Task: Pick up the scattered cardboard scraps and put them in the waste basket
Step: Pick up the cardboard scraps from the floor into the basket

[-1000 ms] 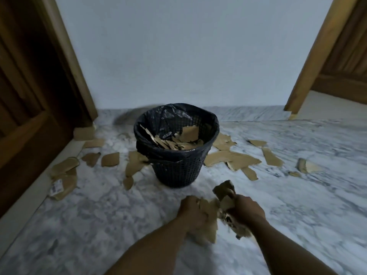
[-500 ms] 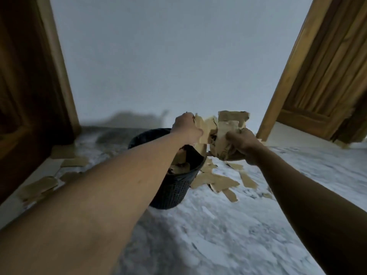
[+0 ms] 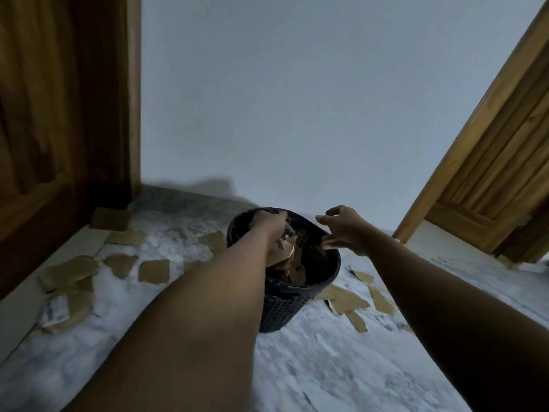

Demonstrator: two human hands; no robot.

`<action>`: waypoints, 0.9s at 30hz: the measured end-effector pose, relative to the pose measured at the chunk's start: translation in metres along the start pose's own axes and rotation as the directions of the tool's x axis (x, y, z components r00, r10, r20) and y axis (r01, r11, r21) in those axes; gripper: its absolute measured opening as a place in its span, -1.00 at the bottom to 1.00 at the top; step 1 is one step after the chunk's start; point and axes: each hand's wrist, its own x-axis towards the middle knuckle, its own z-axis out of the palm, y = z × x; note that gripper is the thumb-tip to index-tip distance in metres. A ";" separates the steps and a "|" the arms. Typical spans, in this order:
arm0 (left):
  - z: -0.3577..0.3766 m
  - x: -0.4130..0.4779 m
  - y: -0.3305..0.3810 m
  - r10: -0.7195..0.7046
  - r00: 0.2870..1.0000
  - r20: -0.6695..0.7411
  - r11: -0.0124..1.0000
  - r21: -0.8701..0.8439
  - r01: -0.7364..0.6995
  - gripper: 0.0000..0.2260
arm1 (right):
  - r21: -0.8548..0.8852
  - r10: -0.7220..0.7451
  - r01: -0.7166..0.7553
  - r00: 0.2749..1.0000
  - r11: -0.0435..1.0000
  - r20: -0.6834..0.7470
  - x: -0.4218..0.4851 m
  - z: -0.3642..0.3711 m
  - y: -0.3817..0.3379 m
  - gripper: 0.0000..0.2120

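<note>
Half waste basket hidden, left hand grip unclear

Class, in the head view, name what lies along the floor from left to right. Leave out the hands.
dark wooden door → scrap with a white label → square scrap → waste basket → pile of scraps → light wooden door

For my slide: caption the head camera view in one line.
Left hand and open right hand over black mesh waste basket, brown cardboard scraps inside and across marble floor.
</note>
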 end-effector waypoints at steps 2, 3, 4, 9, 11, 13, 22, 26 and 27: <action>0.002 0.002 -0.008 -0.067 0.997 -0.033 0.998 0.008 0.067 -0.54 | -0.141 0.002 -0.002 1.000 0.990 0.000 0.002 -0.004 -0.004 -0.58; 0.004 0.005 -0.014 -0.069 0.996 -0.055 0.997 0.034 0.071 -0.56 | -0.210 0.003 -0.002 1.000 0.978 0.006 0.003 -0.008 -0.004 -0.58; 0.004 0.003 -0.021 -0.052 0.995 -0.087 0.996 0.074 0.058 -0.59 | -0.266 0.010 -0.005 1.000 0.964 0.019 0.003 -0.011 0.000 -0.59; -0.010 0.006 -0.047 0.157 0.912 -0.378 0.858 0.510 0.064 -0.70 | -0.271 0.115 -0.111 0.993 0.956 -0.001 0.006 -0.008 0.058 -0.58; -0.017 0.007 -0.049 0.146 0.895 -0.422 0.872 0.482 0.085 -0.68 | -0.181 0.198 -0.192 0.980 0.965 0.016 0.010 0.005 0.087 -0.50; -0.024 0.012 -0.049 0.098 0.895 -0.436 0.899 0.424 0.107 -0.61 | -0.040 0.299 -0.296 0.949 0.954 0.099 0.016 0.018 0.107 -0.47; -0.051 0.029 -0.075 -0.338 0.941 -0.020 0.940 -0.047 0.337 -0.79 | 0.297 0.348 -0.414 0.903 0.860 0.252 0.037 0.057 0.136 -0.74; -0.051 0.032 -0.057 -0.303 0.939 -0.165 0.952 -0.006 0.306 -0.84 | 0.469 0.291 -0.374 0.926 0.800 0.242 0.058 0.058 0.117 -0.77; -0.052 0.034 -0.052 -0.280 0.939 -0.201 0.959 -0.009 0.284 -0.85 | 0.499 0.262 -0.353 0.934 0.791 0.244 0.065 0.058 0.110 -0.80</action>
